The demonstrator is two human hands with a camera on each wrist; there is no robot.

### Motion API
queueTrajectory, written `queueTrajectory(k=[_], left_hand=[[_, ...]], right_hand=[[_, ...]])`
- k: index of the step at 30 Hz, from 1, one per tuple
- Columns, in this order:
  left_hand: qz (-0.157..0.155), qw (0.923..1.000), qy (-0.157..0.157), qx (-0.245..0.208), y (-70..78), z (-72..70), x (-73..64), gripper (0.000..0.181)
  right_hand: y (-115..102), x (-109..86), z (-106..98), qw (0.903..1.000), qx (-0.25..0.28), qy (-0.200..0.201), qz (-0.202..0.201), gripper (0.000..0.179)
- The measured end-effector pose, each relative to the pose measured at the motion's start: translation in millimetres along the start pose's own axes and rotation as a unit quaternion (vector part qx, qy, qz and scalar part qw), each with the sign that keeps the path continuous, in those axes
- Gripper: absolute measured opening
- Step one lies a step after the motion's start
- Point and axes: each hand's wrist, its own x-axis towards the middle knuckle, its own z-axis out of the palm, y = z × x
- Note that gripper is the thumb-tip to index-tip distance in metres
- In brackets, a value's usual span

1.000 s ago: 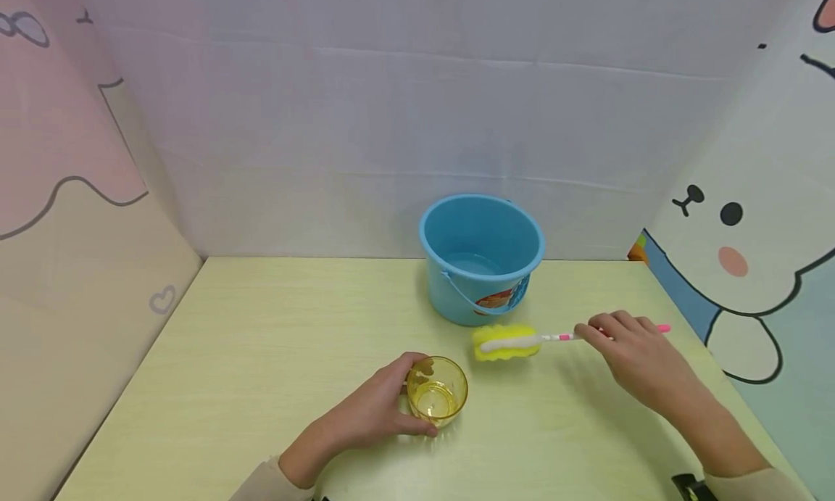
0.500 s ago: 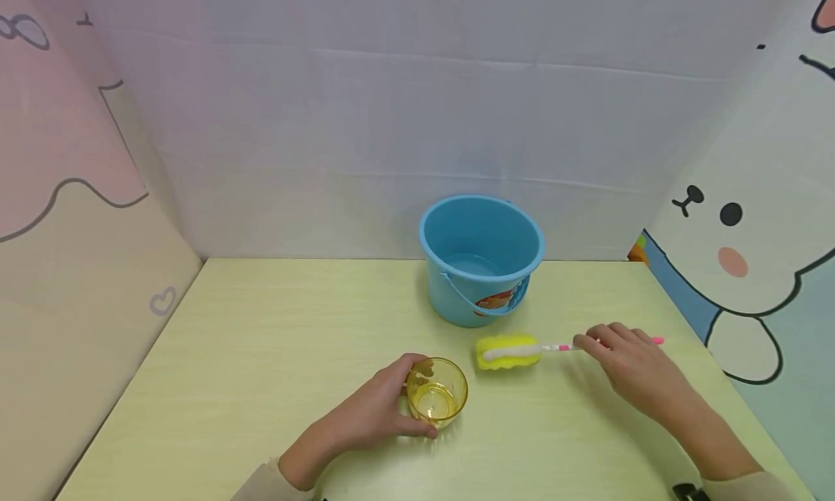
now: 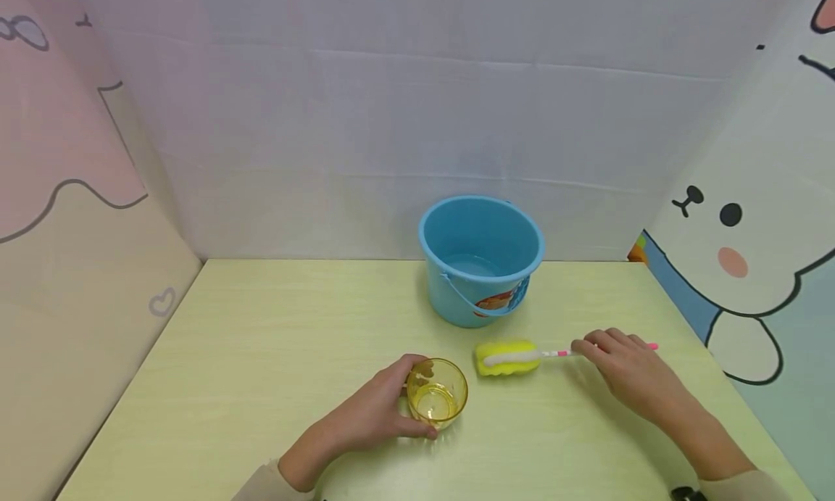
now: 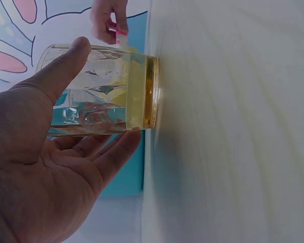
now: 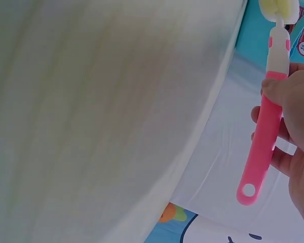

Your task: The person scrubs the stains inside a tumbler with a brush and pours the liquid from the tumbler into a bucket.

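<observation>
My left hand [image 3: 375, 407] holds an amber-tinted clear glass [image 3: 437, 392], thumb on the near side and fingers on the far side. The glass is upright, its base at the tabletop in the left wrist view. Off to the right, my right hand [image 3: 636, 374] grips the pink handle [image 5: 267, 129] of a sponge bottle brush, thumb laid along it. The brush's yellow sponge head [image 3: 507, 358] points left, toward the glass but apart from it. Whether the sponge touches the table is hard to tell.
A light blue bucket [image 3: 450, 291] with a wire-like handle and a printed label stands behind the sponge, near the table's back edge. The pale wood-look table [image 3: 274, 327] is bounded by a white back sheet [image 3: 313, 146] and printed cloths on both sides.
My right hand has lowered the bottle brush and brought it nearer to me, so the sponge sits farther from the bucket. My left hand and the glass have stayed in place.
</observation>
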Motion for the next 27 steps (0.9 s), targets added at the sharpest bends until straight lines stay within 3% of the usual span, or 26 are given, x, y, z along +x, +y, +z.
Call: queueTrajectory(k=[6, 15, 27], left_hand=[[0.000, 1.0000, 0.000, 0.000, 0.4, -0.1, -0.1, 0.092], [-0.004, 1.0000, 0.000, -0.001, 1.1, -0.2, -0.1, 0.093], [-0.002, 1.0000, -0.001, 0.000, 0.6, -0.7, -0.5, 0.092]], right_hand=[[-2.7, 2.7, -0.7, 0.9993, 0.006, -0.032, 0.020, 0.045], [-4.9, 5.0, -0.1, 0.9977, 0.010, -0.060, 0.029, 0.042], [-3.7, 5.5, 6.1, 0.9947, 0.002, -0.103, 0.010, 0.034]])
